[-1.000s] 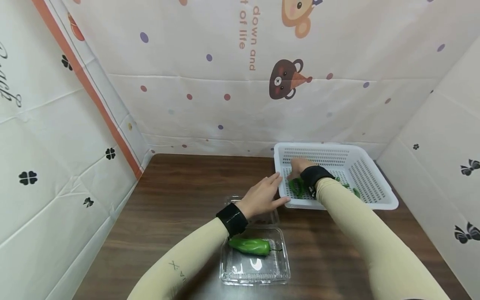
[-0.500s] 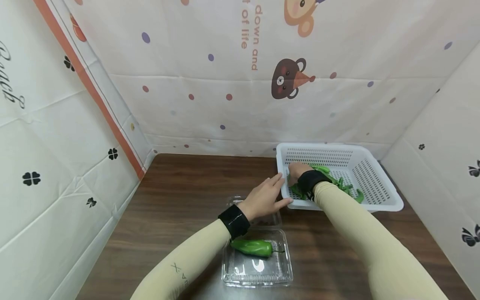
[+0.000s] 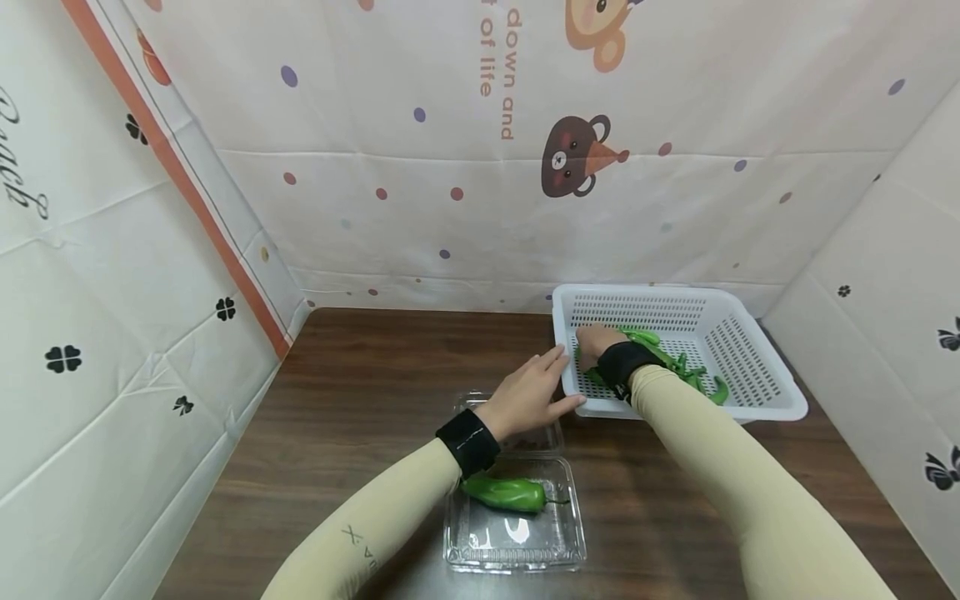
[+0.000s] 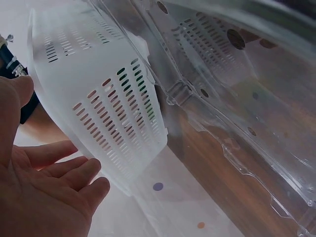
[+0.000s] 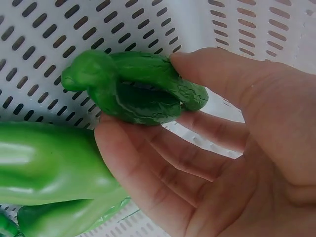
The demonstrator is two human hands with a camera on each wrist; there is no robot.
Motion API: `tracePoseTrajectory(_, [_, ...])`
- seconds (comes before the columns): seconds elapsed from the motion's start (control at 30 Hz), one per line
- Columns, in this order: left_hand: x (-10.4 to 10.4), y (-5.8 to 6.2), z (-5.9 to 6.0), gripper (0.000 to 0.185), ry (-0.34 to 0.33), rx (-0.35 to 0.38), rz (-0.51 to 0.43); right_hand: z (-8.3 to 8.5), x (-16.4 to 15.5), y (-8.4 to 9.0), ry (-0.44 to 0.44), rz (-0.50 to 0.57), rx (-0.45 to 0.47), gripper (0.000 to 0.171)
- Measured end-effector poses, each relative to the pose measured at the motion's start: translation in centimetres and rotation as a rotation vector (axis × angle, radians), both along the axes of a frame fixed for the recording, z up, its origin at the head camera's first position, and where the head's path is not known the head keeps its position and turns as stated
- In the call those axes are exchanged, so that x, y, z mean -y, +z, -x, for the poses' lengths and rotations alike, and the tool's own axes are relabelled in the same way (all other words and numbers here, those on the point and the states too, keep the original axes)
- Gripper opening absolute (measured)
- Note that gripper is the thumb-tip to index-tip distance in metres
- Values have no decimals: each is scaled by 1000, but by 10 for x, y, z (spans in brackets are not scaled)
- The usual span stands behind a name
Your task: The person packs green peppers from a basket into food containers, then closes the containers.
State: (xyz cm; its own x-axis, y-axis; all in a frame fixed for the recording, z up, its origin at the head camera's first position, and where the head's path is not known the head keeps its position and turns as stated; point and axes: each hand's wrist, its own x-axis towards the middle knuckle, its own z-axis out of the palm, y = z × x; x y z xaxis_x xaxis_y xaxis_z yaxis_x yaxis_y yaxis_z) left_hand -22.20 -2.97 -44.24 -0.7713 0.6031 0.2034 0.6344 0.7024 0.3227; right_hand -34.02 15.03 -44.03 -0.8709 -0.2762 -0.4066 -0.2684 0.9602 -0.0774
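In the right wrist view, my right hand point(image 5: 222, 143) pinches a dark green curled pepper point(image 5: 148, 61) between thumb and fingers. Its skin looks wrinkled. Larger light green peppers point(image 5: 44, 163) lie beside the fingers. From the head view, that hand is down in the left end of a white slotted plastic basket point(image 3: 757, 367). My left hand point(image 3: 525, 397) rests with extended fingers at the basket's left rim; the left wrist view has its fingertips right along the rim point(image 4: 86, 153). Below the left wrist, one green pepper point(image 3: 510, 494) lies in a clear plastic container point(image 3: 517, 542).
Behind the container, its clear raised part point(image 3: 551, 437) stands partly under my left hand. More green peppers point(image 3: 693, 375) lie along the basket's middle, partly hidden by my right forearm. Printed white cloth point(image 3: 420, 217) hangs around the dark wooden table point(image 3: 360, 367).
My right hand has shifted slightly down within the basket's left end, and more peppers show beside its wrist. My left hand keeps its place at the rim. The view has shifted slightly.
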Motion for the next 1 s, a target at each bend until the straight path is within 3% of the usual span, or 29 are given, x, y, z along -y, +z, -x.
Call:
tracePoseTrajectory(0.53, [-1,1,-1,72,0,12,-7,-2,-3,4,-26,26,24,24])
tracePoseTrajectory(0.73, [-2,-1,-2,72,-9,18,-10,-8,-4,9,-46,32,23,29])
tracePoseTrajectory(1.0, [0,-2,-2,75,-14,36,-13,-10,-10,22,-29,46,-15,25])
